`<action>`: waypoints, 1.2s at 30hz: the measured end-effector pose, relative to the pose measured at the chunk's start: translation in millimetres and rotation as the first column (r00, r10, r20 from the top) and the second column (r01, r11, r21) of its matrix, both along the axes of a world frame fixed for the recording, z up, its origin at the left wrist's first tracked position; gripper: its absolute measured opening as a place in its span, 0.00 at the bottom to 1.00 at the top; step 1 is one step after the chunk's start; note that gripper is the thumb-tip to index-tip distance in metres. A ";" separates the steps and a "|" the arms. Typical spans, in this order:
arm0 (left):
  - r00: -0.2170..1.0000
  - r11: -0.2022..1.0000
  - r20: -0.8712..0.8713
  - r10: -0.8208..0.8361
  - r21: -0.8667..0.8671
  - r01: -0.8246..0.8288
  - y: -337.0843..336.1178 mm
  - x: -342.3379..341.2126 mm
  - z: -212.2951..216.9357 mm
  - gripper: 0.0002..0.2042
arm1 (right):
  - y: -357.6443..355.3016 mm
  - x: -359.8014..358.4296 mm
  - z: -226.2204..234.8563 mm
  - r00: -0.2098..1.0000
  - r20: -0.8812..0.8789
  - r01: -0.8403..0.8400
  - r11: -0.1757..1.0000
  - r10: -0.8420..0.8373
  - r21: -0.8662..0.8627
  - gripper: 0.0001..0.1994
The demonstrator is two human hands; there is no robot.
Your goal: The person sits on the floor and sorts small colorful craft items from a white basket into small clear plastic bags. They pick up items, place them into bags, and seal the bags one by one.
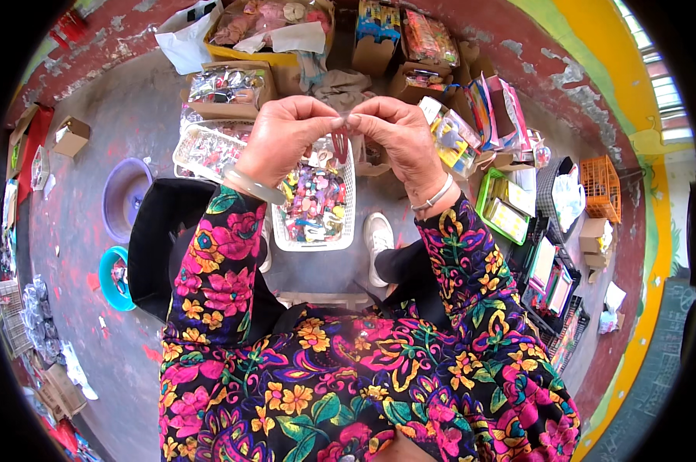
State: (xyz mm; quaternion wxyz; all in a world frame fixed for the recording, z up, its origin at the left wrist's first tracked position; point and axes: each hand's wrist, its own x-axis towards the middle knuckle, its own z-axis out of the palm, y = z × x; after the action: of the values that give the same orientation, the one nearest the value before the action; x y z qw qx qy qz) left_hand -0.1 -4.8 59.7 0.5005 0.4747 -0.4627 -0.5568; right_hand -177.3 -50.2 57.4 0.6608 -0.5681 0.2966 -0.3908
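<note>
In front of me, my left hand (290,131) and my right hand (400,138) meet with thumbs and forefingers pinched together. A small dark red hair clip (340,146) hangs from between the fingertips, and its top end is hidden by them. Below it stands a white plastic basket (351,208) filled with a colourful mix of small hair accessories (317,196). A second white basket (190,154) with small packaged items sits to its left, partly behind my left wrist.
At the left are a purple basin (109,202) and a turquoise bowl (104,281). Far ahead stand cardboard boxes (373,55) of packaged goods. Rightward are a green tray (486,191), black crates (570,266) and an orange crate (600,185). My white shoe (379,239) is beside the basket.
</note>
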 end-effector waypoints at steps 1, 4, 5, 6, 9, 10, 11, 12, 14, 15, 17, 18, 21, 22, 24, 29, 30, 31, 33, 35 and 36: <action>1.000 1.000 0.017 0.003 -0.020 -0.003 1.1 -0.2 1.5 0.04 | 1.0 0.6 1.2 1.000 -0.025 -0.006 1.000 0.006 -0.019 0.04; 1.000 0.998 0.004 0.028 -0.062 -0.028 2.5 -3.3 -0.8 0.04 | 1.7 2.0 2.8 0.997 -0.067 -0.027 0.998 0.022 -0.065 0.04; 1.000 0.995 -0.009 0.029 -0.094 -0.030 1.7 -3.4 -2.9 0.04 | 2.6 2.1 3.0 0.998 -0.062 -0.034 0.997 0.030 -0.067 0.04; 1.000 0.994 0.012 -0.019 -0.104 0.020 2.1 0.4 -3.8 0.04 | 3.5 2.3 3.5 0.998 -0.057 -0.041 0.997 0.037 -0.070 0.04; 1.000 0.993 0.021 -0.021 -0.117 0.023 4.8 3.1 -5.3 0.04 | 7.8 5.3 1.7 0.997 -0.054 -0.054 0.998 0.051 -0.042 0.04; 0.999 0.994 0.025 -0.027 -0.105 0.030 4.0 3.1 -5.2 0.04 | 8.5 5.4 2.6 0.997 -0.054 -0.054 0.998 0.052 -0.030 0.04; 0.999 0.995 0.030 -0.033 -0.094 0.036 2.9 3.4 -5.3 0.04 | 8.7 5.2 2.4 0.997 -0.060 -0.040 0.999 0.039 -0.022 0.04; 0.999 0.996 0.035 -0.038 -0.083 0.040 2.6 3.7 -4.9 0.04 | 8.9 5.0 1.2 0.998 -0.065 -0.028 1.000 0.027 -0.014 0.04; 1.000 1.000 0.008 -0.002 0.012 0.002 2.7 0.0 1.3 0.05 | 5.8 4.7 -0.2 0.999 -0.044 0.003 1.000 -0.003 0.010 0.04; 1.000 0.998 -0.003 0.017 0.060 -0.017 3.1 -1.4 4.1 0.05 | 3.9 3.6 -0.9 1.000 -0.018 0.020 0.999 -0.019 0.034 0.04; 0.996 0.995 -0.090 0.028 0.094 -0.019 1.9 -1.8 3.8 0.06 | -0.4 1.3 -1.8 0.998 0.036 0.056 0.995 -0.059 0.077 0.05; 0.991 0.991 -0.127 0.049 0.128 -0.033 1.5 -1.3 4.1 0.06 | -2.8 0.2 -3.1 0.995 0.064 0.075 0.992 -0.082 0.098 0.05; 0.985 0.987 -0.155 0.076 0.150 -0.053 -0.3 -3.0 4.0 0.07 | -8.5 -3.6 -10.7 0.992 0.076 0.090 0.988 -0.100 0.123 0.05; 0.984 0.988 -0.156 0.082 0.141 -0.060 0.2 -2.4 2.9 0.07 | -7.0 -2.6 -9.7 0.992 0.075 0.089 0.987 -0.099 0.134 0.05; 0.983 0.990 -0.159 0.090 0.122 -0.071 0.6 -1.8 1.2 0.06 | -5.5 -0.9 -7.2 0.995 0.066 0.066 0.987 -0.076 0.144 0.06; 0.993 1.000 -0.118 0.029 0.008 -0.028 4.7 -5.3 2.9 0.05 | -0.1 -0.7 1.1 0.997 0.066 -0.040 0.986 0.029 0.159 0.06; 0.991 0.999 -0.132 0.029 -0.019 -0.032 5.4 -6.3 3.2 0.05 | 0.7 -0.1 1.9 0.997 0.068 -0.046 0.987 0.036 0.151 0.06; 0.993 0.999 -0.111 0.027 -0.037 -0.032 6.0 -6.7 3.2 0.05 | 1.9 0.2 2.5 0.997 0.068 -0.050 0.988 0.041 0.143 0.05; 0.997 0.997 -0.070 0.025 -0.072 -0.030 6.9 -6.8 2.9 0.04 | 5.2 1.1 2.9 0.998 0.052 -0.044 0.994 0.039 0.102 0.04; 0.997 0.995 -0.077 0.007 -0.098 -0.015 7.7 -5.7 1.3 0.04 | 9.2 3.7 2.2 0.999 0.025 -0.029 0.999 0.028 0.037 0.04; 0.997 0.994 -0.081 -0.002 -0.111 -0.007 7.9 -5.1 0.4 0.04 | 9.8 4.0 3.2 1.000 0.011 -0.027 1.000 0.027 -0.014 0.04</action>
State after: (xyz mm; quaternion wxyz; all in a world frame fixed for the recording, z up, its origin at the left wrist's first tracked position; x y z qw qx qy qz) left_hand -5.3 3.1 60.1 0.5452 0.4238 -0.4715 -0.5485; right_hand -173.2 -40.3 60.6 0.6636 -0.5745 0.2825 -0.3871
